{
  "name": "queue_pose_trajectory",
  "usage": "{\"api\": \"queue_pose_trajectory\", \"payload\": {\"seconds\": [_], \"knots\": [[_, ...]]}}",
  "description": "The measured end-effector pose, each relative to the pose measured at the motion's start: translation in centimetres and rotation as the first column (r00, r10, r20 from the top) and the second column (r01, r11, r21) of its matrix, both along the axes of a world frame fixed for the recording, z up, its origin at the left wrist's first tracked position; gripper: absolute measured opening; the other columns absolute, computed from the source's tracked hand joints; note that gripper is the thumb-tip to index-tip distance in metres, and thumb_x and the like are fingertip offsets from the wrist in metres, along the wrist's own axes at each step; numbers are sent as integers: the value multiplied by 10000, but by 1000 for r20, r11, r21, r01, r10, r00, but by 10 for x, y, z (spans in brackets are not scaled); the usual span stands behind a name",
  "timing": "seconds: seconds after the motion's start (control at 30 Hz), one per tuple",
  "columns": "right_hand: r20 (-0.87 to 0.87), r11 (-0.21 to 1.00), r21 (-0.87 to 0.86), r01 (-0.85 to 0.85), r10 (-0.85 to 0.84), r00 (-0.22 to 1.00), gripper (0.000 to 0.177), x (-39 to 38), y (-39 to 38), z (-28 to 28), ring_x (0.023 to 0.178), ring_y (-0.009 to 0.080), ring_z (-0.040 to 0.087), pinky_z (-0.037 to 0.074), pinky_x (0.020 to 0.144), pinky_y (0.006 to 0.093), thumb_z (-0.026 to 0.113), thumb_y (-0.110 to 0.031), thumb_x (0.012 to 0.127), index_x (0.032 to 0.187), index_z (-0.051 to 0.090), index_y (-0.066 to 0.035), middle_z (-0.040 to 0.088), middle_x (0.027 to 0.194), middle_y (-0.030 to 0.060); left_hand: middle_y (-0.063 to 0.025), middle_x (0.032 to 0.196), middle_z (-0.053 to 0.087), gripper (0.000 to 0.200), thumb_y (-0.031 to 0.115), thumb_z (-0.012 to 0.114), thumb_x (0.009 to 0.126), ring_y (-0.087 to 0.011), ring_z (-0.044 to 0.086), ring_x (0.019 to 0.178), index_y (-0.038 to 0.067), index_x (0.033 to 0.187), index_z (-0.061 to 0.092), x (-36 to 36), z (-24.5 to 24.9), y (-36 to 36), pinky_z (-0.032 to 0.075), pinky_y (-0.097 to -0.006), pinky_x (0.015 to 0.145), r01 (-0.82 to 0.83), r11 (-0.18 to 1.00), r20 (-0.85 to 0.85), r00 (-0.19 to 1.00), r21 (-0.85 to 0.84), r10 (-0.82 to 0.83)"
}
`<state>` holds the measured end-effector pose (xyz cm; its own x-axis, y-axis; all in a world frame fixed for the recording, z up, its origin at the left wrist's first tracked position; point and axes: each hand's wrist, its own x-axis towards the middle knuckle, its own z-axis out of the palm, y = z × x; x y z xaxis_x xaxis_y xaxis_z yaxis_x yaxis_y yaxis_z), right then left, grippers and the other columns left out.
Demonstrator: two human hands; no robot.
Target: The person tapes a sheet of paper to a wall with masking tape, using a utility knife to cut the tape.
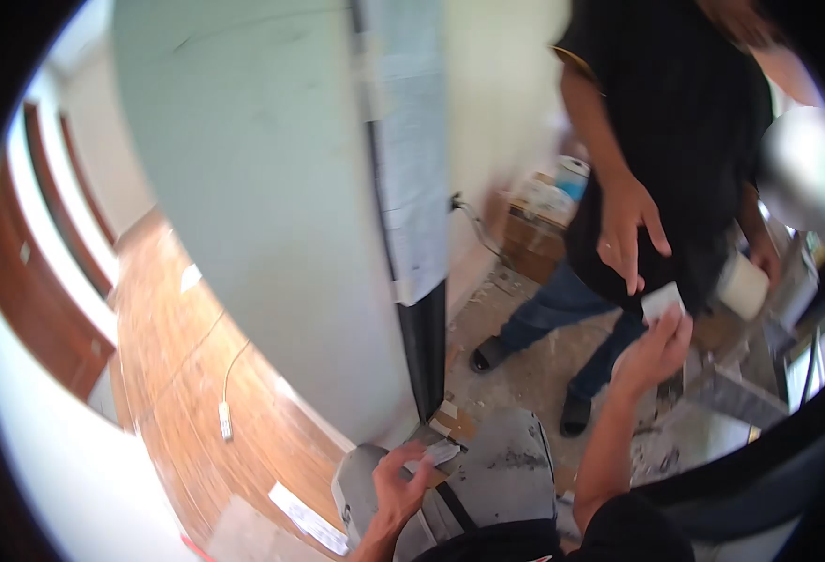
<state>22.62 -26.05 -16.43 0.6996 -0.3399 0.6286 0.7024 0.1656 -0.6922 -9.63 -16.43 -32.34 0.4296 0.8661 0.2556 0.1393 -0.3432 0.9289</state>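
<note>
Nearest, at 6 o'clock, the left hand point(396, 487) sits low against a grey-trousered knee point(511, 468). Its fingers are curled around a short white strip point(439, 455), whose free end pokes out toward 1 o'clock; the knee seems to steady that hand.

Up at 3 o'clock from there, the right hand point(654, 354) is raised on an outstretched forearm. Its fingers pinch a small white piece point(662, 302) by the lower edge, so most of the piece stands clear above the fingertips. That looks like a hold for offering or receiving.

Just above the piece hangs a second person's open hand point(626, 229), fingers pointing down and almost touching it. That person's other hand point(765, 260), at 3 o'clock, grips a white roll point(743, 286) at hip height, kept aside.

Farther off at 11 o'clock rises a pale wall point(263, 206). A wooden floor point(174, 375) runs to 9 o'clock, with a power strip point(226, 421) lying on it.
</note>
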Motion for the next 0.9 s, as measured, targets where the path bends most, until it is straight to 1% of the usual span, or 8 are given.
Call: {"api": "queue_pose_trajectory", "payload": {"seconds": [0.07, 0.13, 0.3, 0.43, 0.53, 0.63, 0.7, 0.9], "knots": [[163, 992, -119, 34, -14, 987, 352, -46, 23, -5, 786, 114, 555, 443, 725, 263, 524, -271, 1080, 963, 630, 44, 632, 887, 55, -166, 1117, 740, 233, 120, 752, 908, -240, 679, 1124, -41, 1072, 707, 19, 49, 0, 497, -372, 1016, 123, 992, 150, 981, -13, -120], [244, 857, -224, -464, 510, 825, 212, -85, 38, -11, 826, 122, 563, 456, 771, 271, 583, -155, 1042, 974, 631, 39, 634, 923, 56, -129, 1130, 733, 275, 129, 768, 912, -208, 676, 1098, -27, 1125, 691, 43, 87, 6, 502, -349, 1001, 205, 978, 392, 904, -47, -171], [-15, 415, -250, -875, 902, 432, 122, -126, 86, -1, 899, 120, 567, 451, 832, 258, 737, 40, 893, 966, 641, 29, 631, 968, 50, -60, 1057, 722, 230, 135, 744, 966, -134, 660, 1020, -17, 1126, 680, 82, 149, 28, 510, -297, 969, 416, 878, 784, 615, -238, -79], [-54, 384, -280, -880, 909, 413, 125, -125, 98, 4, 897, 109, 568, 456, 821, 257, 746, 8, 899, 966, 643, 30, 631, 969, 48, -42, 1004, 724, 135, 144, 670, 1029, -99, 658, 926, 12, 1050, 682, 90, 152, 39, 521, -273, 912, 397, 892, 855, 518, -217, -22], [115, 574, -549, -608, 772, 625, 132, -120, 103, 19, 906, 100, 571, 468, 822, 262, 747, 12, 896, 983, 651, 36, 634, 977, 56, -39, 986, 724, 148, 154, 678, 1023, -91, 653, 907, 7, 1040, 686, 92, 152, 44, 520, -264, 881, 344, 898, 798, 602, -274, 13], [-69, 480, -395, -783, 834, 547, 139, -116, 109, 38, 884, 101, 588, 486, 809, 275, 749, 1, 893, 1000, 666, 35, 661, 952, 52, -37, 969, 728, 155, 153, 688, 1014, -91, 655, 883, 0, 1040, 689, 95, 149, 55, 517, -261, 849, 289, 911, 743, 669, -296, 29], [-199, 271, -447, -853, 899, 390, 136, -99, 112, 43, 852, 102, 608, 502, 793, 288, 757, -25, 891, 991, 682, 27, 691, 919, 47, -34, 946, 713, 193, 161, 707, 995, -74, 617, 855, -25, 1047, 688, 98, 151, 61, 490, -237, 798, 292, 913, 749, 663, -285, 22], [-81, 332, -687, -646, 849, 522, 101, -86, 140, 77, 821, 114, 621, 504, 760, 298, 751, -43, 896, 946, 694, 23, 697, 894, 69, -71, 968, 727, 214, 133, 731, 970, -128, 674, 875, -35, 1090, 676, 121, 168, 80, 523, -273, 805, 247, 916, 807, 578, -317, 123]]}}
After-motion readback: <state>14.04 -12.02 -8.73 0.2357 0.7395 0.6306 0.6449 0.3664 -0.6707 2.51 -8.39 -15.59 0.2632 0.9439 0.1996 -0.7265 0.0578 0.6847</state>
